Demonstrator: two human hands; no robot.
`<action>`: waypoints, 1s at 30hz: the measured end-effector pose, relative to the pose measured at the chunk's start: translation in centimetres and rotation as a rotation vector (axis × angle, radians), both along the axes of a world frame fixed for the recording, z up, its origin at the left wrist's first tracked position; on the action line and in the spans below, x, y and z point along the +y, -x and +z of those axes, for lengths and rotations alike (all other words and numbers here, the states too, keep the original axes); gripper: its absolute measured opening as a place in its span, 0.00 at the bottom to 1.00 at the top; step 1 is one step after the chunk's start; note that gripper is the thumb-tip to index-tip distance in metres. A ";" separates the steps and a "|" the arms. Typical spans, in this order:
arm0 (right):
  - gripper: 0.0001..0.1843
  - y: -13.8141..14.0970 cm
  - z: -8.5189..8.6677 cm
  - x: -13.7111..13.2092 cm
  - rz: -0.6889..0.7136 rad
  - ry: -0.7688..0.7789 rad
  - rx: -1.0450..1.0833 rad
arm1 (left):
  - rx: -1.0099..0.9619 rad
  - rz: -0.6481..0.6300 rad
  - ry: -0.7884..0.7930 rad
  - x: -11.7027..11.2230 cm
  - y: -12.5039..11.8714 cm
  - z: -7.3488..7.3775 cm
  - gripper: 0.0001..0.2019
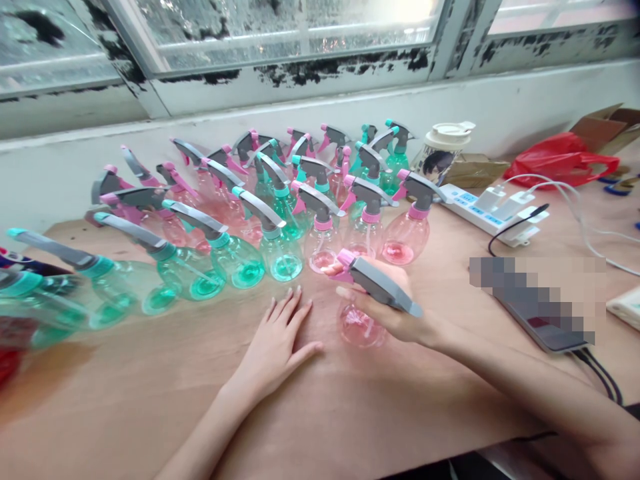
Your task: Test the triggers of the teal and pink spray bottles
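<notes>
My right hand [395, 313] is wrapped round the grey-and-pink trigger head of a clear pink spray bottle [357, 323], which stands on the wooden table [150, 393] just in front of the rows. My left hand [275, 340] lies flat on the table beside it, fingers stretched out, holding nothing. Behind both hands stand several rows of spray bottles: green ones [280, 257] to the left and middle, pink ones [407, 233] to the right.
A white power strip [480, 207] with chargers and cables lies at the right. A phone [545, 320] rests near my right forearm. A lidded cup [443, 153], a red plastic bag [560, 160] and a cardboard box [607, 123] sit by the wall.
</notes>
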State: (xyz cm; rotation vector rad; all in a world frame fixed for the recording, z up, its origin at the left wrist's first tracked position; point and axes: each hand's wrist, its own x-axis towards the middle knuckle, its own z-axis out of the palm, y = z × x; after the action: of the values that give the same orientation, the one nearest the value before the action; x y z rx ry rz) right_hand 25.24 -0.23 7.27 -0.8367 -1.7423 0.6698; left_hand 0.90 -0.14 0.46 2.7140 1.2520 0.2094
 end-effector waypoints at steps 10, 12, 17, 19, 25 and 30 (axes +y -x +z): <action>0.02 -0.1 -0.3 0.1 -0.026 -0.033 -0.046 | 0.005 0.000 0.003 0.1 0.0 0.0 0.38; 0.02 -0.1 -0.4 0.1 -0.028 -0.039 -0.039 | 0.013 0.002 0.000 0.1 0.0 0.0 0.39; 0.02 -0.2 -0.5 0.2 -0.006 -0.046 -0.046 | 0.021 0.004 -0.015 0.0 0.0 -0.1 0.39; 0.05 -0.2 -0.8 0.3 -0.016 -0.074 -0.045 | 0.019 0.003 -0.015 0.0 0.0 -0.1 0.39; 0.22 -0.1 -1.1 0.3 -0.030 -0.136 -0.033 | -0.001 0.001 -0.011 -0.1 0.0 0.0 0.36; 0.26 -0.1 -1.4 0.2 -0.052 -0.118 -0.001 | 0.005 -0.004 -0.013 -0.1 0.0 0.0 0.37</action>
State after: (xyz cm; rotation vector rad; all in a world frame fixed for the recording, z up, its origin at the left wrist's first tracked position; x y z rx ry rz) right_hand 25.32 -0.03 5.90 -0.7978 -1.7370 0.5275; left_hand 0.93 -0.22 0.48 2.7292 1.2511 0.2105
